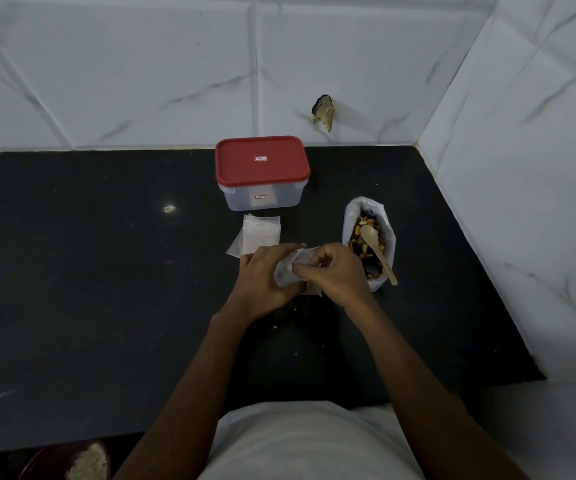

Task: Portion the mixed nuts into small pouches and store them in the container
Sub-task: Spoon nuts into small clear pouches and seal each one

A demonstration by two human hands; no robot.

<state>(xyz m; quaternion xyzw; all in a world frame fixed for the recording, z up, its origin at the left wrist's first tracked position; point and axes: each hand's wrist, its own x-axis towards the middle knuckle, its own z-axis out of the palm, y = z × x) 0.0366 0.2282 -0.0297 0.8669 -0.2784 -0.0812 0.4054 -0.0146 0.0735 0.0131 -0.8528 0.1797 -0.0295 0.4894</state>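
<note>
A small clear pouch [288,270] is held between both hands over the black counter [106,271]. My left hand [265,278] grips its left side, and my right hand [335,271] pinches its edge from the right. Beside my right hand lies an open white bag of mixed nuts [369,242] with a wooden spoon [378,249] resting in it. A stack of empty pouches [257,235] lies just beyond my left hand. Behind them stands a clear container [262,197] shut with a red lid [262,160].
White marble-pattern tiles form the back wall and a right side wall [522,202] that hems in the counter. A chipped hole [324,112] marks the back wall. At the lower left corner a dark bowl of pale grains [82,462] shows partly.
</note>
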